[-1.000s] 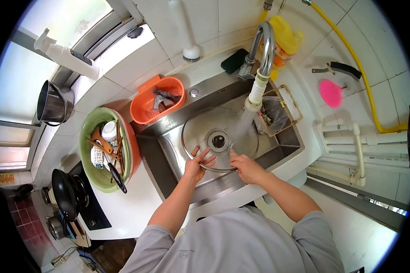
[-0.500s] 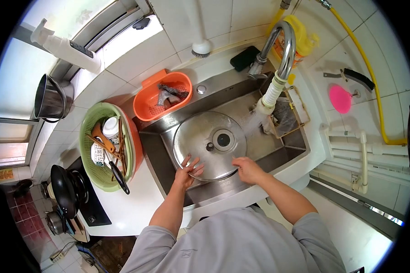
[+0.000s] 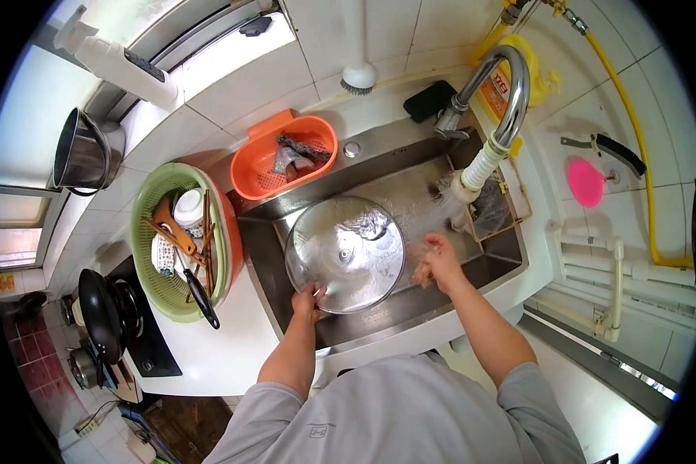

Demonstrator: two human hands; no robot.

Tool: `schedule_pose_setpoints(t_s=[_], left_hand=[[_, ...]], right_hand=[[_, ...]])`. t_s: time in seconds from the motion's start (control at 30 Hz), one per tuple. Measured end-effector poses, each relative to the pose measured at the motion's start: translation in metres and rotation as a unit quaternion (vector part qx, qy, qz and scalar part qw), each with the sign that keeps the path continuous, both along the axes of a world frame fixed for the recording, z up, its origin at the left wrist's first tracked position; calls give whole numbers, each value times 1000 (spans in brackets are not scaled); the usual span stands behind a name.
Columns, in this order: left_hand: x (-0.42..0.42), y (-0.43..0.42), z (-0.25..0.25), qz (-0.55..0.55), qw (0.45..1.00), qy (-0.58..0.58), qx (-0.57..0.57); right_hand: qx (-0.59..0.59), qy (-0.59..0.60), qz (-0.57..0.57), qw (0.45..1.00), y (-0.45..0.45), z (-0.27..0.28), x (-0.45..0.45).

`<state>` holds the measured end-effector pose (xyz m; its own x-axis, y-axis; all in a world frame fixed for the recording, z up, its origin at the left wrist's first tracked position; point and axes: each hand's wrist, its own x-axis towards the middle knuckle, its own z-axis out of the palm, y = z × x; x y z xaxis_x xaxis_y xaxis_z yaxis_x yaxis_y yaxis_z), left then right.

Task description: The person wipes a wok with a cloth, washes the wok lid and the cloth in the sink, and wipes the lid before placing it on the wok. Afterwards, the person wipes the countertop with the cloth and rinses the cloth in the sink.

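A round glass pot lid with a metal rim is held over the steel sink, wet and shiny. At its near left edge my left hand is closed around the rim. My right hand is just off the lid's right edge, fingers apart and slightly curled, wet and partly blurred. Water streams from the white hose end of the faucet just beyond that hand. The lid hides the drain.
An orange strainer basket sits on the sink's back rim. To the left, a green basket holds bowls, chopsticks and a black-handled utensil. A framed rack stands in the sink's right corner. A yellow bottle is behind the faucet.
The lid has turned over, its knob no longer showing on top, and shifted slightly left. My right hand has left its rim and moved up and right towards the water.
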<state>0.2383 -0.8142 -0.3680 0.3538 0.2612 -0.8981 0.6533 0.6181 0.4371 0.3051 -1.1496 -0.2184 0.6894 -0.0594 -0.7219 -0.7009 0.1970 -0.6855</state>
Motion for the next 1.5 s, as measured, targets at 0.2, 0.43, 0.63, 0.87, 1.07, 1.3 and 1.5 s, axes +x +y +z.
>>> schedule_pose_setpoints(t_s=[0.2, 0.43, 0.63, 0.87, 1.07, 1.3, 1.5], left_hand=[[-8, 14, -21, -156, 977, 17, 148], [37, -100, 120, -416, 841, -219, 268], [136, -234, 154, -253, 933, -219, -133], [153, -257, 101, -193, 942, -241, -130], [150, -275, 121, -225, 954, -199, -1], [172, -267, 152, -361, 917, -169, 26], [180, -265, 126, -317, 936, -98, -113]], right_hand=[[259, -73, -248, 931, -23, -2, 37], [213, -32, -237, 947, -19, -4, 58], [52, -137, -62, 987, 7, -7, 40], [-287, -349, 27, 892, 4, 16, 11], [-356, -329, 72, 872, -14, 4, 44], [-311, -224, 17, 923, -13, -13, 72], [-389, -263, 60, 881, -4, 8, 67]])
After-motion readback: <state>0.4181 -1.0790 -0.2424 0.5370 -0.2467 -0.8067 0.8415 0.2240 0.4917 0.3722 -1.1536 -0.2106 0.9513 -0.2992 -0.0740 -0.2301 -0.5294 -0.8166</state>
